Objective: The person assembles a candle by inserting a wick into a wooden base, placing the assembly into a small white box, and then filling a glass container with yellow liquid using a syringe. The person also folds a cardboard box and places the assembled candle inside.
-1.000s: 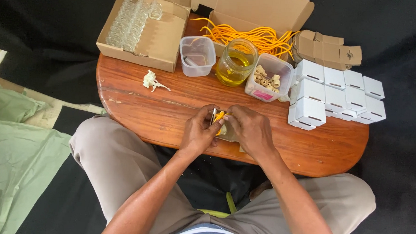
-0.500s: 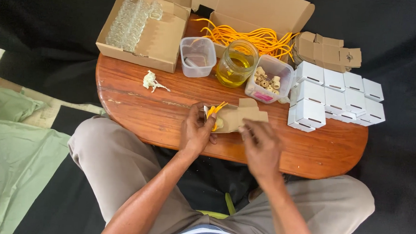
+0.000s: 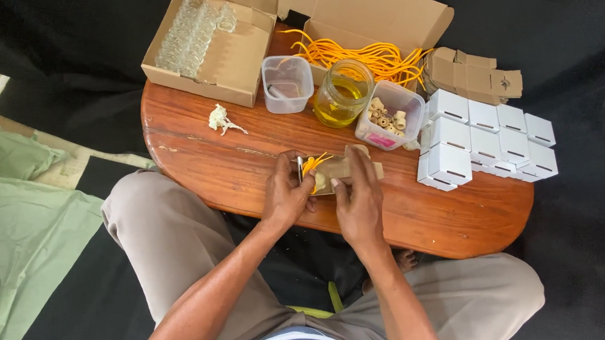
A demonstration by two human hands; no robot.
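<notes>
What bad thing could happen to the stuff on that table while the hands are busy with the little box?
Both hands, left hand and right hand, hold a small brown box with an orange cord sticking out; the cord might get pinched or slip out. The glass jar of yellow liquid stands just behind the hands with no lid that I can see, so a bump might spill it. The white boxes sit near the table's edge and could get knocked off.

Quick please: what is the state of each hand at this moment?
Left hand: closed, holding the small brown cardboard piece with orange strings.
Right hand: fingers curled on the same cardboard piece, holding it.
</notes>
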